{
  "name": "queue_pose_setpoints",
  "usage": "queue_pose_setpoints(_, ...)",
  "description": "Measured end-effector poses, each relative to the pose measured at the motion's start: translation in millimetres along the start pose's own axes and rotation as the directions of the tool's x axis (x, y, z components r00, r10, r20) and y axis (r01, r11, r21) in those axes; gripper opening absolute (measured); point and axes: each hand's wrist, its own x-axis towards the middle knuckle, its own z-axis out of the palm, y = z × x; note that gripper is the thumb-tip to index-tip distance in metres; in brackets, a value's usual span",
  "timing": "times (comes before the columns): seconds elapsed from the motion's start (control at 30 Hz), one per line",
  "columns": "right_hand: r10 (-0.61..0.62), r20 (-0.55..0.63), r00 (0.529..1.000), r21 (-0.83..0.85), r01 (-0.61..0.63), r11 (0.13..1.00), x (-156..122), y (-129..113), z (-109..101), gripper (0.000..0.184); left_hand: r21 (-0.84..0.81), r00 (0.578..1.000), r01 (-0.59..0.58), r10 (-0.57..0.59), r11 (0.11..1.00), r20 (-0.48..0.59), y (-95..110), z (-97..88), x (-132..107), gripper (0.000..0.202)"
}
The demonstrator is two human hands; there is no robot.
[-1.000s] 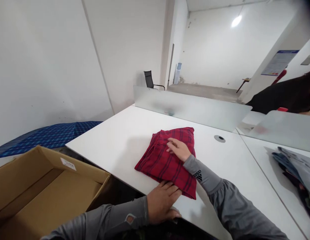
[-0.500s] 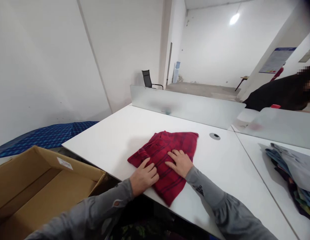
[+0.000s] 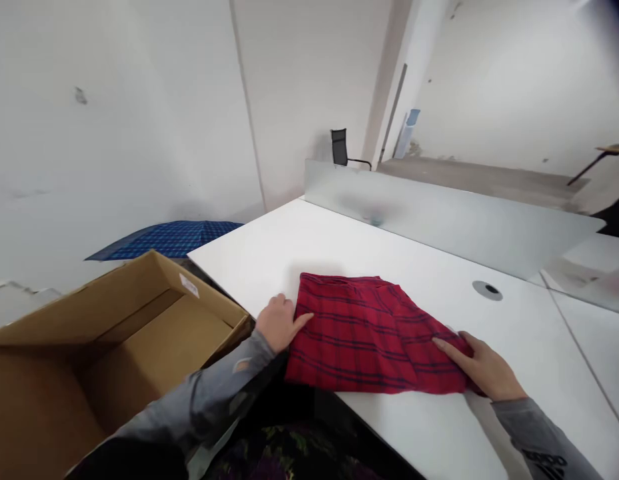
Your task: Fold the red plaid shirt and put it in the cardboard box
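Observation:
A red plaid garment [image 3: 359,337] with dark stripes lies folded on the white table [image 3: 294,233], its near left corner reaching past the table's front edge. At its left side, my left hand [image 3: 279,323] holds the border, thumb on top of the cloth and fingers curled at the edge. My right hand [image 3: 484,365] pinches the narrower right end, with the thumb above and the fingers partly hidden beneath. Whether the garment is a shirt or trousers, I cannot tell.
An open cardboard box [image 3: 204,303] stands left of the table. Behind it is a blue checked umbrella [image 3: 174,239]. A frosted divider [image 3: 439,217] runs along the table's far edge, near a round cable hole [image 3: 488,290]. A black chair [image 3: 340,147] stands beyond.
The garment has turned and lies spread wider from left to right. My hands have moved apart, from resting on top of it to its two ends. The view has swung left.

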Motion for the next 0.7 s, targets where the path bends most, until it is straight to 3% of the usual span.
queue_pose_setpoints(0.1,-0.073,0.1,0.992,0.057,0.067,0.996,4.9,-28.1,14.3,0.046,-0.09,0.987,0.068,-0.054,0.994,0.153,26.5,9.1,19.0,0.035)
queue_pose_setpoints(0.17,-0.111,0.115,0.987,0.108,0.098,0.989,4.4,-42.9,23.4,0.037,-0.187,0.978,0.095,-0.057,0.978,0.199,34.8,11.9,24.7,0.022)
queue_pose_setpoints(0.23,-0.155,0.103,0.982,0.205,0.132,0.97,2.9,-55.7,32.2,0.035,-0.236,0.981,0.102,-0.058,0.966,0.185,32.4,7.7,23.6,0.015)
queue_pose_setpoints(0.3,-0.195,0.124,0.973,0.373,0.137,0.918,1.7,-73.7,41.5,0.042,-0.257,0.986,0.112,-0.076,0.96,0.147,17.5,-5.8,16.7,0.016)
queue_pose_setpoints(0.4,-0.273,0.186,0.944,0.6,0.11,0.792,0.4,-125.4,55.8,0.051,-0.364,0.991,0.134,-0.135,0.922,0.025,-26.8,-43.5,-2.7,0.021)
queue_pose_setpoints(0.5,-0.432,0.168,0.886,0.675,0.215,0.706,-3.1,-207.6,68.5,0.054,-0.44,0.957,0.179,-0.259,0.88,-0.13,-87.2,-92.1,-32.9,0.015)
queue_pose_setpoints(0.6,-0.626,0.128,0.769,0.65,0.411,0.639,-10.7,-301.3,84.8,0.048,-0.392,0.88,0.301,-0.412,0.869,-0.237,-150.3,-133.0,-72.0,0.013)
queue_pose_setpoints(0.7,-0.794,0.113,0.597,0.631,0.574,0.522,-21.3,-385.4,113.3,0.037,-0.339,0.787,0.438,-0.538,0.832,-0.302,-207.7,-152.2,-111.8,0.014)
